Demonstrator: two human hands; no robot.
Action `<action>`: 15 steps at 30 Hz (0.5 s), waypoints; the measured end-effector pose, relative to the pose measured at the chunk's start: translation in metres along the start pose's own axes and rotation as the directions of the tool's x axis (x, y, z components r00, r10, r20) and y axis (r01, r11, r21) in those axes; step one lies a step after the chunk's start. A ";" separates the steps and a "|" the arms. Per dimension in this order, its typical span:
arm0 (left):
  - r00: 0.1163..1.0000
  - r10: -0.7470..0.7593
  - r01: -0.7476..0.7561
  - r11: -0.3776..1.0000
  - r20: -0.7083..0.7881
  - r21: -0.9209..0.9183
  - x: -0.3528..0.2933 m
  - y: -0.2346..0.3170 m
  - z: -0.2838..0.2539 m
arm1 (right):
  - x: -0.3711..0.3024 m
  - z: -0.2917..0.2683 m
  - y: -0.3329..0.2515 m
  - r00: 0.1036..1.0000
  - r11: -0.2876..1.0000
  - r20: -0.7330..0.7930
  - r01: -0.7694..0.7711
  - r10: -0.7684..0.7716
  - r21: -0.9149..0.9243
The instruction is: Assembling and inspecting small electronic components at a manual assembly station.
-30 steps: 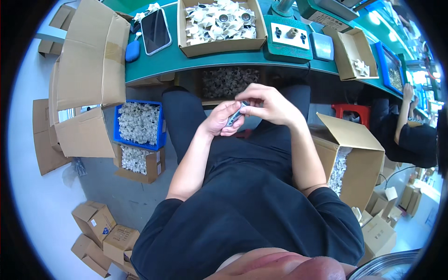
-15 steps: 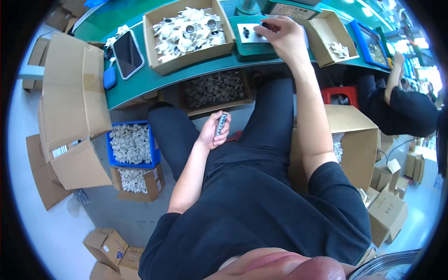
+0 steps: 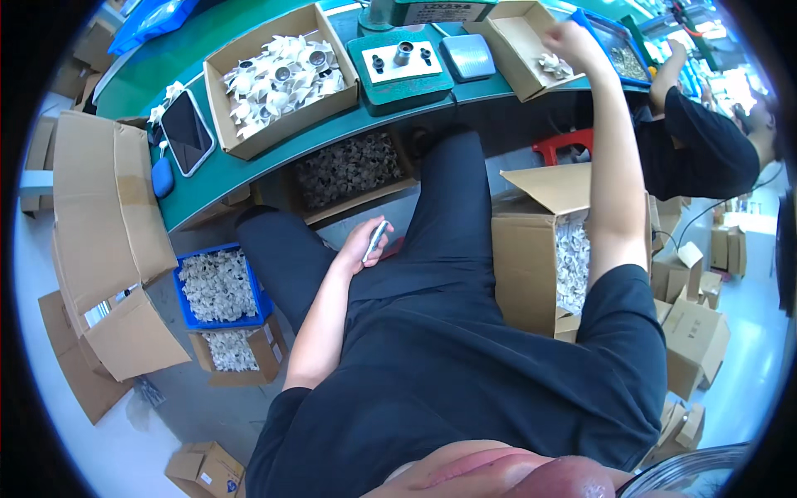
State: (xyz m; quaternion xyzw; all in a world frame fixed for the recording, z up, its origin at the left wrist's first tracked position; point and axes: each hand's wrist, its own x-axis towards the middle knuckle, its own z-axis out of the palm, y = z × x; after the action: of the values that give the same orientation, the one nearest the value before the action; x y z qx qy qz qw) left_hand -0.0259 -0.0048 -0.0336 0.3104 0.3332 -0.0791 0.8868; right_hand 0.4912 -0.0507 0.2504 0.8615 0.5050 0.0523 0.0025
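Low over my lap, my left hand [image 3: 362, 246] is closed around a small, flat, silver-grey rectangular piece [image 3: 376, 241]. My right hand [image 3: 571, 43] is stretched out over the cardboard tray [image 3: 508, 51] at the right of the bench. Its fingers are curled in, and whatever they may hold is hidden. Just below that hand, white finned plastic parts [image 3: 554, 66] lie in the tray. A green fixture [image 3: 402, 96] stands on the bench with a white plate [image 3: 400, 73], two black knobs and an upright metal cylinder [image 3: 404, 53] between them.
Left of the fixture sits an open box [image 3: 242, 143] full of white finned parts. A grey pedal-like block [image 3: 467, 58] lies right of it. A phone [image 3: 188, 133] rests at the bench's left. A large carton [image 3: 525, 266] stands beside my right leg. Another person [image 3: 697, 149] sits at far right.
My right hand has left the fixture's plate and moved right to the cardboard tray. The metal cylinder now shows on the plate. The held piece in my left hand has turned edge-on.
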 end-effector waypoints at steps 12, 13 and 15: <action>0.999 -0.002 0.003 1.000 -0.036 0.031 0.012 -0.005 -0.006 | 0.009 0.042 0.038 0.959 0.985 0.265 -0.133 0.099 0.114; 0.999 0.000 0.001 1.000 -0.042 0.025 0.012 -0.005 -0.007 | 0.010 0.044 0.041 0.971 0.990 0.231 -0.086 0.058 0.111; 0.999 0.012 -0.011 1.000 -0.044 0.021 0.013 -0.004 -0.008 | 0.009 0.047 0.044 0.969 0.992 0.243 -0.062 0.034 0.108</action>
State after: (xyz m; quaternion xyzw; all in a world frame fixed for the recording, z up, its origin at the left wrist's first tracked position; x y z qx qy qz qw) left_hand -0.0210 -0.0021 -0.0485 0.3231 0.3500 -0.0704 0.8764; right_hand 0.5385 -0.0621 0.2069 0.8722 0.4821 -0.0816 0.0127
